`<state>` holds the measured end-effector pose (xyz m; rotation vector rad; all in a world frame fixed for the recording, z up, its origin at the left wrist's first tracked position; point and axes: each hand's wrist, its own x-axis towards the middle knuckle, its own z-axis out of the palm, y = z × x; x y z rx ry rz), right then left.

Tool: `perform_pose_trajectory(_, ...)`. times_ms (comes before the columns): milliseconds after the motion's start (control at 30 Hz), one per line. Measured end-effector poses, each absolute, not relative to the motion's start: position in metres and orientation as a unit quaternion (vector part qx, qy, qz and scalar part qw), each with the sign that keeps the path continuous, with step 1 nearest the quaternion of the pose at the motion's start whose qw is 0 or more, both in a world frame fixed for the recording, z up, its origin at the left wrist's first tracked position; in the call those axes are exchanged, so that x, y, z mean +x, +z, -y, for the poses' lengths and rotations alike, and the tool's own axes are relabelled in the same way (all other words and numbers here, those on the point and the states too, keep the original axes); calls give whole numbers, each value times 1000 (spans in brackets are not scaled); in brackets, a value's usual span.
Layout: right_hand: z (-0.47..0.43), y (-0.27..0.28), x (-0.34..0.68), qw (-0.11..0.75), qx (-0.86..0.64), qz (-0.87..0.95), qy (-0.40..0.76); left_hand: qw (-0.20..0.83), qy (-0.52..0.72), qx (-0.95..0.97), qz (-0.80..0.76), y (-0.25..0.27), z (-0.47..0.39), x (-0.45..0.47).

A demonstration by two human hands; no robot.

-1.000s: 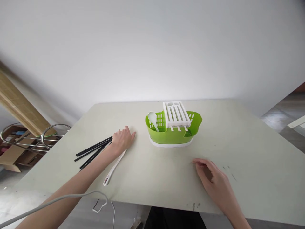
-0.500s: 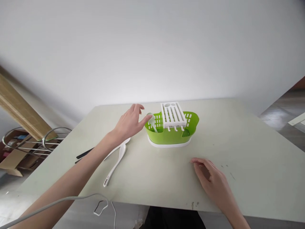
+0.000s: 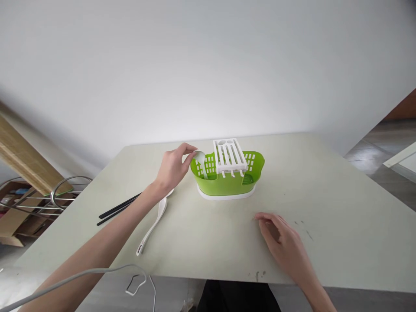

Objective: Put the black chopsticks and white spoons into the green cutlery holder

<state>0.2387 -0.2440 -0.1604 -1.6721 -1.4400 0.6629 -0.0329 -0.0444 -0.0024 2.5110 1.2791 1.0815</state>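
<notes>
A green utensil basket with slotted walls stands on a white base tray. Across its middle lies a white slotted rack with small hooks at the front. My left hand is closed at the basket's left end, thumb and fingers pinching the bowl of a white spoon. The spoon's handle points down into the basket. Under and beside my left forearm lie another white spoon and a further one, mostly covered. My right hand rests on the table, fingers curled with a gap to the thumb, holding nothing.
Black chopsticks lie to the left on the pale table, partly behind my forearm. A grey cable crosses over my left arm. A metal rack and cardboard boxes stand beyond the left edge; a wall rises behind.
My left thumb and fingers have closed on the bowl of the spoon in the basket; they were apart before. The view has shifted slightly. My right hand stays in place.
</notes>
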Motion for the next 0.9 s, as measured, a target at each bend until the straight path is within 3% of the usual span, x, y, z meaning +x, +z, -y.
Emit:
perform_pose_trajectory(233,244,-162,240,401,-665,573,262,70,565,710,-413,42,43,-44)
perform_pose_trajectory(367,244,-163,241,397,-668,568,270,81,567,700,-426,58,47,-69)
perform_pose_trajectory(467,244,-163,240,396,-671,564,276,135,466,746,-455,51,58,-87)
perform_pose_trajectory(700,243,-162,240,405,-665,570,262,289,52,838,-460,0,87,-107)
perform_pose_trajectory(900,244,-161,240,404,-665,571,262,336,-60,830,-441,-24,91,-111)
